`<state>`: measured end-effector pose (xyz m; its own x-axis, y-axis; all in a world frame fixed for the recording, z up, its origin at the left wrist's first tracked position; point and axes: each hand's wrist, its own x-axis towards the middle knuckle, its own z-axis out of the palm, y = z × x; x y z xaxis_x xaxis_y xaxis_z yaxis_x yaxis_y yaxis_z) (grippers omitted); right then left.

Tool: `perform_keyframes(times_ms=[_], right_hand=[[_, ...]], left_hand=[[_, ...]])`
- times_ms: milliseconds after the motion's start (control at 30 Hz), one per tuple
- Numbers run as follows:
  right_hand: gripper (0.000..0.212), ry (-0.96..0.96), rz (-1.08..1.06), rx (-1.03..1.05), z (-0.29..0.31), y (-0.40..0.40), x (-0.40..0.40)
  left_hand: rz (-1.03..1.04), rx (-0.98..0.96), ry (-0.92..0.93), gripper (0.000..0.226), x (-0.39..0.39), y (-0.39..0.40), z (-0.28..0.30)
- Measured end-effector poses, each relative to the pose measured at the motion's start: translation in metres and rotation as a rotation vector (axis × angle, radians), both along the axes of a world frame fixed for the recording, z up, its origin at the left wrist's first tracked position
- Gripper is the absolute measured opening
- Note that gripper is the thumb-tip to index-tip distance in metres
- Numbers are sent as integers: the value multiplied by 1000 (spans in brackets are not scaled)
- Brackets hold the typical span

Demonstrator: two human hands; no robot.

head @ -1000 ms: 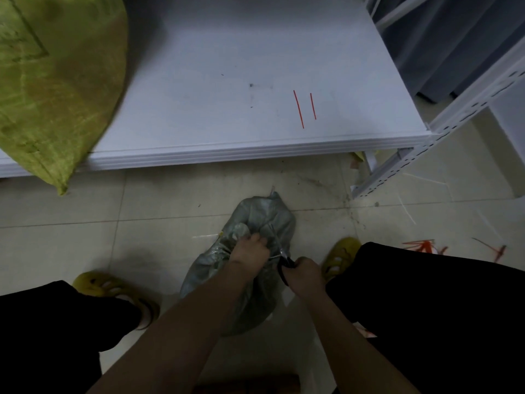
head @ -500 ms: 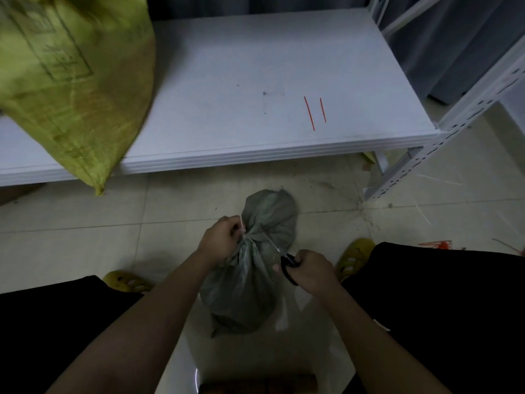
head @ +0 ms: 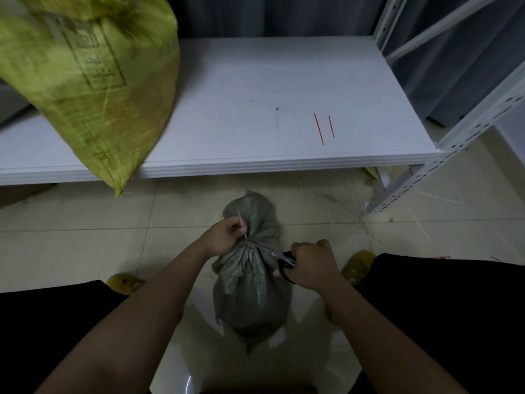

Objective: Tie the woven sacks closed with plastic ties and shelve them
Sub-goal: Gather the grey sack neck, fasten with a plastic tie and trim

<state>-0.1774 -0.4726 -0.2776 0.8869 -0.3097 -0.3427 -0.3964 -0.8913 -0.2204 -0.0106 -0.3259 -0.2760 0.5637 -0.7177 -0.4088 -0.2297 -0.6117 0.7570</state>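
A small grey woven sack point(head: 251, 291) stands on the floor between my knees, its neck cinched by a pale plastic tie point(head: 242, 226). My left hand point(head: 224, 236) pinches the tie's free tail, which sticks up beside the neck. My right hand point(head: 311, 264) grips black-handled scissors point(head: 277, 255), whose blades point left and reach the tie at the sack's neck. A large yellow-green woven sack point(head: 93, 81) lies on the white shelf point(head: 255, 166), its corner hanging over the front edge.
Two red ties point(head: 324, 128) lie on the shelf's right part. The rack's perforated white upright point(head: 443, 166) stands at the right. Loose pale ties point(head: 423, 226) litter the tiled floor. My yellow slippers point(head: 359, 264) flank the sack.
My left hand came off the sack's top and now pinches the tie's tail. The scissor blades moved in to the tie. The view tilted up, showing more of the shelf.
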Motion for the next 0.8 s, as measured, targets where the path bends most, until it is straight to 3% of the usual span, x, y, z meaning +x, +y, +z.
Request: perform_keyframes(times_ms=[200,433,600,800], right_hand=[[51,24,30,-51,-1,-5,10],[47,2,48,-50,-7,0,25],[49,30,53,-35,-15,4,27],[51,31,35,-3,-20,1,25]], left_hand=[[-51,33,-9,28,9,-2,-4],[-135,150,-33,21,13,-12,-1],[-118,361,-214,7,14,-15,9],[-100,346,-370,12,12,-16,15]])
